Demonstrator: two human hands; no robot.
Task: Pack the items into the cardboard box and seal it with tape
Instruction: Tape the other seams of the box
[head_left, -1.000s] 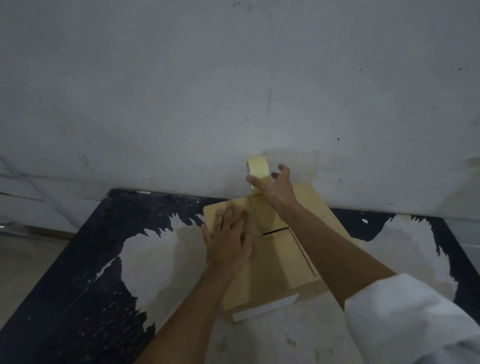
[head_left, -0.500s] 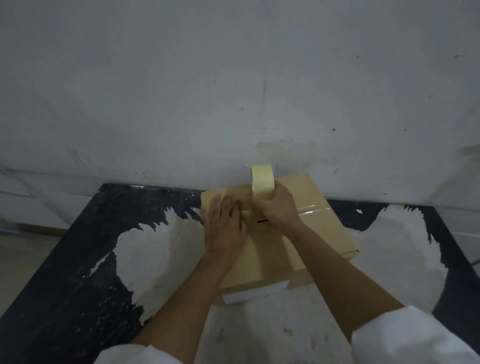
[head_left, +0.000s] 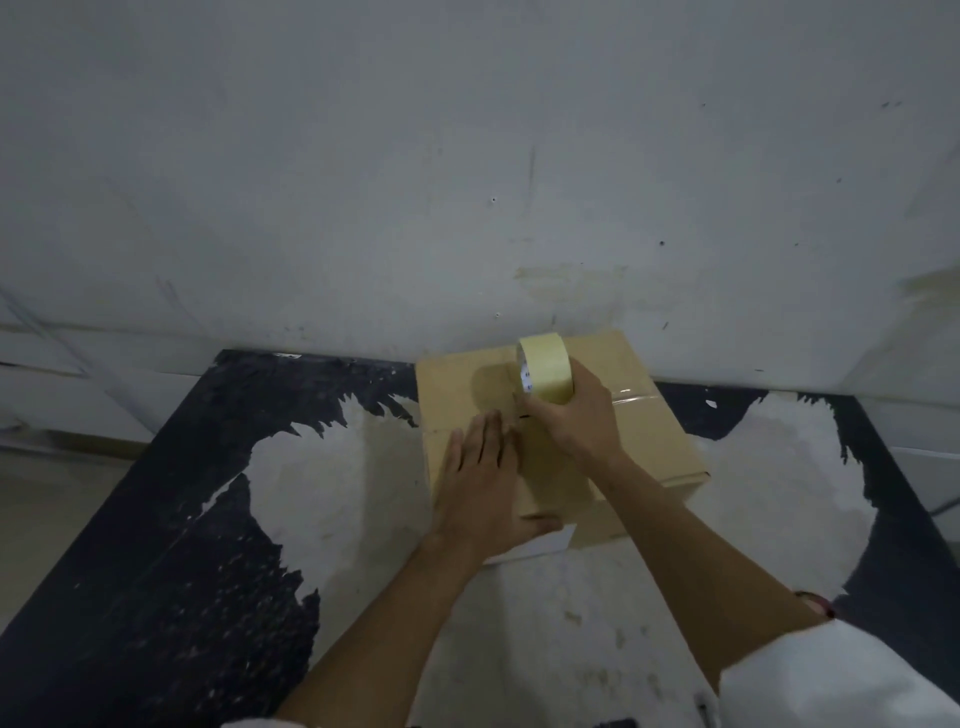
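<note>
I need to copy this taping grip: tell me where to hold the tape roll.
Grip the tape roll across its curved outer band, coming from the right as the right hand does: it stands on edge on the cardboard box, flat faces sideways.

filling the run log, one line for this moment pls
step: taping box top | left hand: flat on cardboard box | right hand: grips tape roll upright on box | flaps: closed

Dim grey wall (head_left: 467, 156) (scuffed) behind a worn black tabletop (head_left: 156, 571).
</note>
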